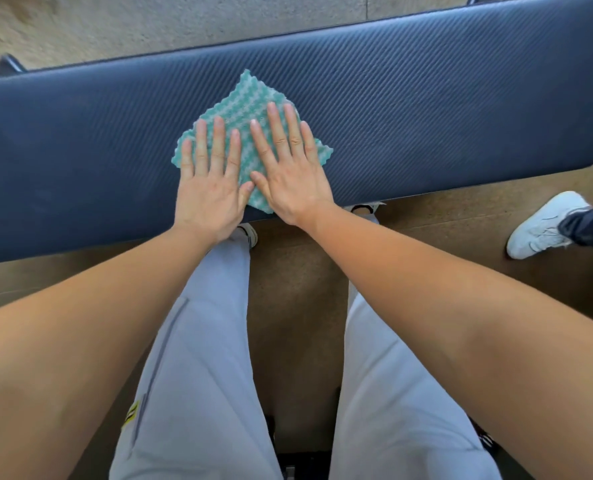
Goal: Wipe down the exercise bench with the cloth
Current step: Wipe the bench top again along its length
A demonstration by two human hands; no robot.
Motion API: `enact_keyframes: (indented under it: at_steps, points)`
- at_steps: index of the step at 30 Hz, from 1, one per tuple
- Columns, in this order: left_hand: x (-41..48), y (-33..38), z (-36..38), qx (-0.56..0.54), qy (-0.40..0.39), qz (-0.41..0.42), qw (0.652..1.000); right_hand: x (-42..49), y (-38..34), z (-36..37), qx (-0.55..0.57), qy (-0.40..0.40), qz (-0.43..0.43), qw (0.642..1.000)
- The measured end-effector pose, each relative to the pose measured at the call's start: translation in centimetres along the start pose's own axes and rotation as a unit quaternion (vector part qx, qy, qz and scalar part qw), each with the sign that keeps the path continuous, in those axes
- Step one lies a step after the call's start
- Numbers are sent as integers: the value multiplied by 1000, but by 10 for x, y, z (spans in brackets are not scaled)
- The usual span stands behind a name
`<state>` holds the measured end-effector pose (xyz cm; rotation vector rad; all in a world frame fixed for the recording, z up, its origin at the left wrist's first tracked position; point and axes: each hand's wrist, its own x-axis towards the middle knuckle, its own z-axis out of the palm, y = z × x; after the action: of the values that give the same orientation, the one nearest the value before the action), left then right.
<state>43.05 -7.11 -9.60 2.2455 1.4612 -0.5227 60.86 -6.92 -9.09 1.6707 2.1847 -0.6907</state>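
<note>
A dark blue padded exercise bench (426, 116) with a woven texture runs across the view from left to right. A teal and white wavy cloth (250, 98) lies spread flat on its middle. My left hand (210, 181) rests flat on the cloth's left part, fingers apart. My right hand (289, 168) lies flat on the cloth's right part, fingers spread, thumb beside my left hand. Both palms press down on the cloth; neither hand grips it. The cloth's near corner reaches the bench's front edge.
Brown carpet (295, 289) lies under the bench, lighter floor (149, 26) beyond it. My legs in light grey trousers (205, 358) stand close to the bench's front edge. Another person's white shoe (544, 223) and dark trouser leg are at the right.
</note>
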Motion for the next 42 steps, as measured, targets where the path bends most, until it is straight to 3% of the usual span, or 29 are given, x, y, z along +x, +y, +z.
enact_keyframes:
  at_steps: [2, 3, 6, 8, 16, 27, 34, 39, 42]
  points:
    - [6, 15, -2, -11, -6, -13, 1000, -8, 15, -1, -3, 12, -2, 1000]
    - [23, 77, -1, -6, 4, 15, 1000, -37, 72, 2, -1, 32, 35, 999]
    - [40, 119, -7, -1, 10, 19, 1000, -55, 108, 11, 3, 28, 65, 997]
    - [58, 186, -1, 2, 7, 64, 998, -89, 165, 17, -3, 30, 119, 992]
    - [83, 240, -7, 8, 11, 119, 993, -126, 217, 22, -15, 25, 161, 987]
    - [179, 381, -42, 32, 14, 282, 959, -179, 382, 16, -37, 29, 291, 955]
    - [192, 395, -49, 66, 32, 282, 957, -167, 375, 7, -20, 32, 357, 933]
    - [182, 334, -53, 48, 44, 206, 976, -116, 331, -5, 63, 71, 279, 956]
    - [173, 286, -57, 35, 40, 181, 982, -84, 316, -14, 56, 55, 215, 973]
